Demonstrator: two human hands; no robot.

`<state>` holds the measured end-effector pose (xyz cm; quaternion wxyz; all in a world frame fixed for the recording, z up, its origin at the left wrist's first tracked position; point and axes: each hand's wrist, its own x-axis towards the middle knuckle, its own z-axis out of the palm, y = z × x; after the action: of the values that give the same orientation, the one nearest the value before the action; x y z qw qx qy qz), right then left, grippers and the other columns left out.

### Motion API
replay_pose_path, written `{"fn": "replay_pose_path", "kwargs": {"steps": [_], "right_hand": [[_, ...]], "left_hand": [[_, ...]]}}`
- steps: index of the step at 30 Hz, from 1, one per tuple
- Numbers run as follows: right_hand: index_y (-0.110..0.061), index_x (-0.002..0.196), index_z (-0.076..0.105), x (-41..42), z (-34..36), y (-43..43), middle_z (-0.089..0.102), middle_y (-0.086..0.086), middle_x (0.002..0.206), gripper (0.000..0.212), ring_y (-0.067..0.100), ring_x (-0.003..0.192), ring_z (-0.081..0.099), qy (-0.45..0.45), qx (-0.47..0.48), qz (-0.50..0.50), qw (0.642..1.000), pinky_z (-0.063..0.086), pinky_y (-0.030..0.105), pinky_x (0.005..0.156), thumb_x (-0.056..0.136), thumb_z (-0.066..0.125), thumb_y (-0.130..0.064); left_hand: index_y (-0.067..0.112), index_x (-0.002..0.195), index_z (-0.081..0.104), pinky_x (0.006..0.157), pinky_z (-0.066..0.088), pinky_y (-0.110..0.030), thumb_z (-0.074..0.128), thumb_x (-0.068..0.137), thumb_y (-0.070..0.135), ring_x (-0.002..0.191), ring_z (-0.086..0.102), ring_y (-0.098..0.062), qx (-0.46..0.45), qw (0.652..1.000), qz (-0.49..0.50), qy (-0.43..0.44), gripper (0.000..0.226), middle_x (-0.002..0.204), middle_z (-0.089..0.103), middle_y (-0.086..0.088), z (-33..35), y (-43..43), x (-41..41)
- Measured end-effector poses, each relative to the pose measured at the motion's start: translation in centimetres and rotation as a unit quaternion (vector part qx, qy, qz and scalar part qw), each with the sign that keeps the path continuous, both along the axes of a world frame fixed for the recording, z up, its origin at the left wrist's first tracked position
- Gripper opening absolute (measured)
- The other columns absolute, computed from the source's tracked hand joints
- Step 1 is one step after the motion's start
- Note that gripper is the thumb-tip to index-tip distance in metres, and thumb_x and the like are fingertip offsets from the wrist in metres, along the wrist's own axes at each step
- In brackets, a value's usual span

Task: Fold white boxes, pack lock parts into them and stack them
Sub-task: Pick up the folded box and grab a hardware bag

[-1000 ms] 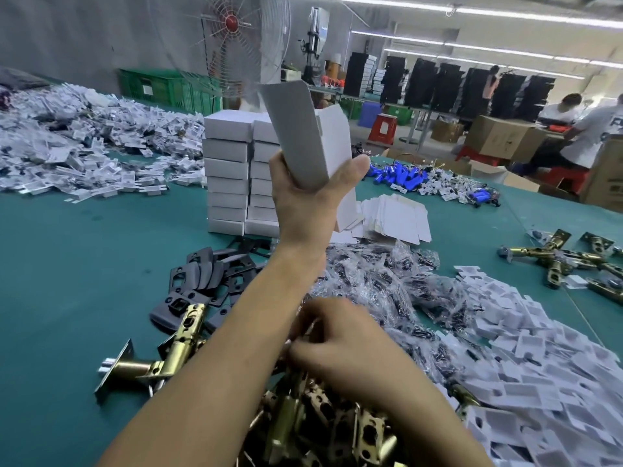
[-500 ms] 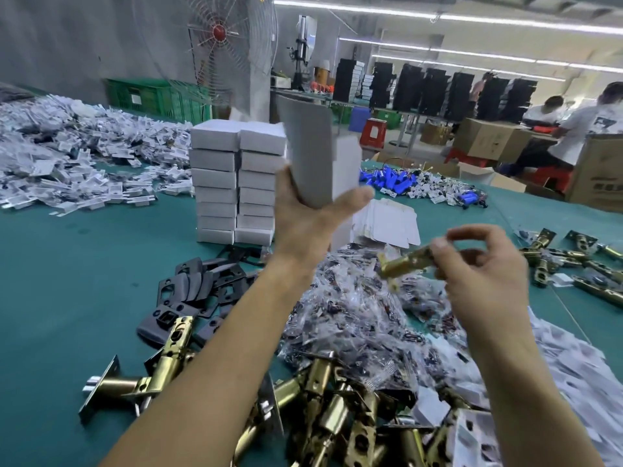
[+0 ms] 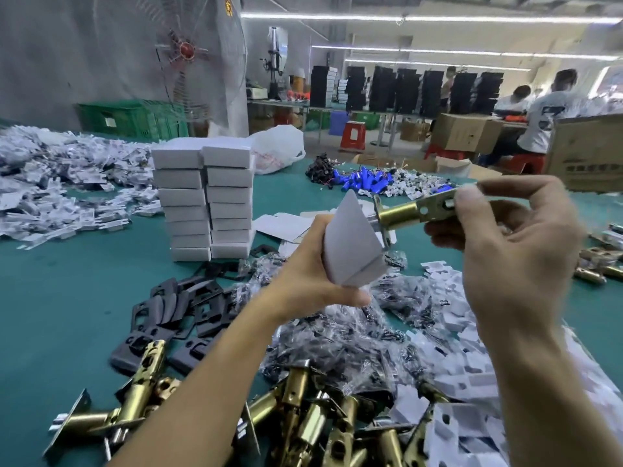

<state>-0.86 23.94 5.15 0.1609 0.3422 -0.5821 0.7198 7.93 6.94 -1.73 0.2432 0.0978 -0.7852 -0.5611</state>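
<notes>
One white box (image 3: 350, 246), one brass latch (image 3: 413, 211)

table (image 3: 67, 315) free left, box stacks (image 3: 202, 203) ahead

Teal-covered table (image 3: 50, 315). Centre-far: two stacks of white boxes (image 3: 205, 200), side by side, touching. Far left: wide heap of white card pieces (image 3: 60, 183). Just right of the stacks: flat box blanks (image 3: 283, 224). Far: white plastic bag (image 3: 276, 150), black wired parts (image 3: 320, 166), blue cylinders (image 3: 364, 180). Near centre: black strike plates (image 3: 175, 315), clear bags of small dark parts (image 3: 337, 338). Near edge: brass latches (image 3: 303, 426) in a pile. Near right: white card inserts (image 3: 465, 358). Right edge: loose latches (image 3: 600, 261).
</notes>
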Motion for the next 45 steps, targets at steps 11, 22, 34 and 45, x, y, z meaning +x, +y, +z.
{"fn": "replay_pose_path", "kwargs": {"steps": [11, 22, 34, 45], "right_hand": [[-0.023, 0.086, 0.055, 0.9, 0.2, -0.6, 0.07, -0.003, 0.074, 0.014, 0.016, 0.063, 0.071, 0.053, 0.066, -0.017, 0.996, 0.059, 0.042, 0.056, 0.09, 0.068, -0.023], [-0.026, 0.081, 0.077, 0.2, -0.3, -0.8, 0.074, -0.009, 0.069, 0.006, 0.004, 0.064, 0.069, 0.023, 0.22, 0.055, 0.974, 0.056, 0.025, 0.061, 0.077, 0.08, -0.022], [-0.013, 0.084, 0.074, -3.4, -2.3, -0.1, 0.069, 0.0, 0.069, 0.024, 0.019, 0.058, 0.058, -0.006, 0.298, -0.066, 0.952, 0.051, 0.034, 0.062, 0.096, 0.059, -0.028], [-0.015, 0.096, 0.075, -5.7, -8.5, -1.0, 0.074, 0.004, 0.094, 0.016, 0.015, 0.077, 0.066, -0.058, 0.685, -0.023, 0.726, 0.057, 0.031, 0.076, 0.087, 0.065, -0.006]], "left_hand": [[0.033, 0.126, 0.047, 0.088, 0.054, -0.057, 0.093, 0.058, 0.016, 0.109, 0.061, -0.029, -0.022, 0.997, 0.065, 0.042, 0.084, 0.117, 0.058, -0.002, -0.5, 0.3, -0.8], [0.025, 0.125, 0.052, 0.081, 0.056, -0.051, 0.095, 0.059, 0.014, 0.105, 0.061, -0.022, -0.087, 0.991, 0.094, 0.047, 0.079, 0.113, 0.059, 0.002, -0.6, 0.5, -1.0], [0.027, 0.124, 0.048, 0.081, 0.06, -0.037, 0.09, 0.055, 0.027, 0.09, 0.065, -0.005, 0.13, 0.972, 0.069, 0.183, 0.081, 0.102, 0.065, 0.009, 0.0, -0.5, -0.8], [0.019, 0.119, 0.049, 0.074, 0.059, -0.036, 0.084, 0.054, 0.034, 0.089, 0.057, -0.01, 0.134, 0.95, 0.084, 0.269, 0.076, 0.098, 0.052, 0.003, 0.2, -0.4, -0.8]]}}
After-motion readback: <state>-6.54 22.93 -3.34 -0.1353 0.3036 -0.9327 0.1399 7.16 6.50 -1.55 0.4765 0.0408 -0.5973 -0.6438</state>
